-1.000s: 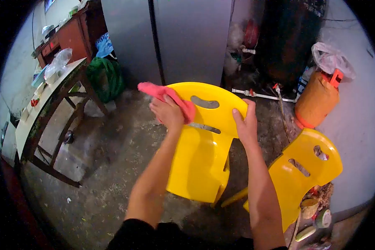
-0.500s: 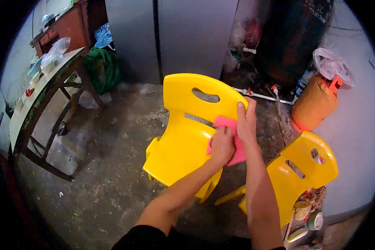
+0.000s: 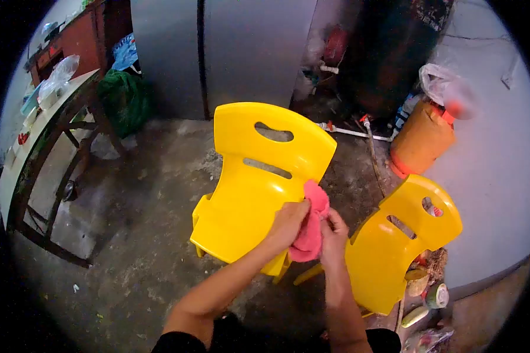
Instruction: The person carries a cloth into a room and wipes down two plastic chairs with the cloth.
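Note:
A bunched pink cloth [image 3: 308,241] is held between both hands, in front of the right side of a yellow plastic chair [image 3: 235,209]. My left hand [image 3: 289,222] is closed on the cloth's left side, near the chair's seat. On the other side, my right hand [image 3: 334,236] pinches the cloth with bent fingers, apart from the chair's backrest. The chair stands upright and has a handle hole and a slot in its back. To the right is a second yellow chair [image 3: 388,253], partly behind my right forearm.
An orange gas cylinder [image 3: 423,138] stands by the wall, near white pipes [image 3: 359,135] and a large dark tank [image 3: 388,59]. At left is a table [image 3: 47,126] with dark legs. Vegetables [image 3: 415,317] lie at lower right, and a grey cabinet [image 3: 253,53] is behind.
My right hand has let go of the chair's backrest and moved down to the cloth. The cloth, spread against the chair before, is now bunched between both hands. The view has shifted slightly.

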Tool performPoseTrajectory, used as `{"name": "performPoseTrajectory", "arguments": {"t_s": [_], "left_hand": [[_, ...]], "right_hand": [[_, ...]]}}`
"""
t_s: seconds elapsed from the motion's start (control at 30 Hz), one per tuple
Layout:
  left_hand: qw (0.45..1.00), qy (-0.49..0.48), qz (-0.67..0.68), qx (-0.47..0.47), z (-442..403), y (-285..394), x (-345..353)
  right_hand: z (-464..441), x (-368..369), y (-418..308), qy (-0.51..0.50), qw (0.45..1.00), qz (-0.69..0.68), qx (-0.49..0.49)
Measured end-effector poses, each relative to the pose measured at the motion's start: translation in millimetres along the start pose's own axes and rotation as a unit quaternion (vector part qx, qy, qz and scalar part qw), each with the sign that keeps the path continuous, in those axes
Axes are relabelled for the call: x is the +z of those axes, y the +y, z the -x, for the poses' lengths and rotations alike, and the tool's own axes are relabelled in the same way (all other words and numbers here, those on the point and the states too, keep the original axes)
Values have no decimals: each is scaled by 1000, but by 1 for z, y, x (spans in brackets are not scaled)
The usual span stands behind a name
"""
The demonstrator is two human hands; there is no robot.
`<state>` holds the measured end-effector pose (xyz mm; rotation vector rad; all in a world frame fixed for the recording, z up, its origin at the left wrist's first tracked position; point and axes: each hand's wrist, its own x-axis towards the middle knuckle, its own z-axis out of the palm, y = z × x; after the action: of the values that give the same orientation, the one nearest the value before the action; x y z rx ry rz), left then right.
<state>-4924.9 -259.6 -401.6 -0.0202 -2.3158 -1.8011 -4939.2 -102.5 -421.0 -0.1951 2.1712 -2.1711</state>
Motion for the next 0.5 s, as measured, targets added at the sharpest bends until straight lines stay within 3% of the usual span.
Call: {"name": "performPoseTrajectory", "arguments": {"t_s": [0.07,0.1,0.13,0.17,0.2,0.23,0.3,0.33,0.43,0.5], "left_hand": [[973,117,-104,167,9,-40,-16],[981,163,-74,79,15,-44,-32],[978,204,-44,-13,22,-49,-50],[950,219,-218,35,29,-58,-68],[944,159,-287,-29,36,-58,-85],[916,178,-361,-4,38,-71,-93],[840,215,-497,43,51,-108,-93],[849,172,-500,-18,58,-113,-94],[846,170,-506,-15,61,-113,-96],[853,161,-496,-27,66,-112,-94]], "right_hand": [[-13,-3,-29,53,995,21,-80],[-21,-1,-50,80,989,31,-117],[-28,7,-81,102,962,104,-230],[-39,18,-108,121,917,176,-336],[-54,26,-122,99,881,224,-405],[-70,35,-133,77,836,269,-473],[-108,55,-138,27,699,477,-532],[-122,63,-134,-1,612,568,-550],[-130,62,-93,-43,522,667,-530],[-132,48,-69,-82,544,639,-538]]}}
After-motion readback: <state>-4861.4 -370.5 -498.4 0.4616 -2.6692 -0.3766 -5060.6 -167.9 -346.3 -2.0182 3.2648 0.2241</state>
